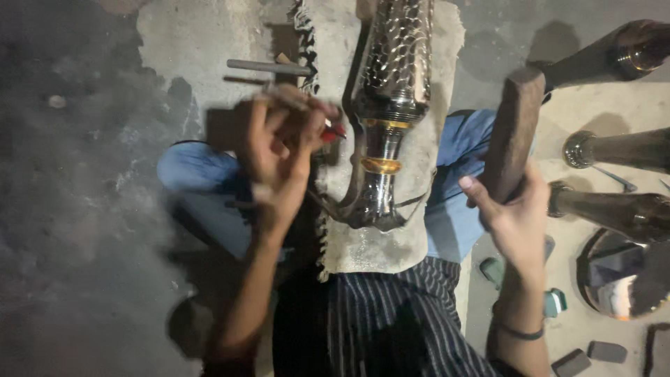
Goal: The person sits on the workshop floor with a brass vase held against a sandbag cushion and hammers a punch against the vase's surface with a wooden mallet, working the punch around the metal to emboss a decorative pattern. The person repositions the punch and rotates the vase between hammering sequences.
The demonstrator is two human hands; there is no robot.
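My left hand (pixel 279 150) is raised and blurred, its fingers closed on a thin metal punch with a small red bit showing at its end. My right hand (pixel 513 209) grips a long wooden block (pixel 513 132) that stands upright like a mallet. Between the hands lies a shiny hammered metal vase (pixel 391 105) with brass-coloured rings at its narrow neck. It rests on a pale cloth (pixel 380 241) spread over my lap. My legs in blue trousers (pixel 202 185) stick out on both sides.
Three more dark metal vases (pixel 618 150) lie on the floor at the right, next to a round shiny bowl (pixel 618 276). A metal rod (pixel 269 67) lies on the floor above my left hand. Small grey blocks (pixel 593 356) sit at the lower right.
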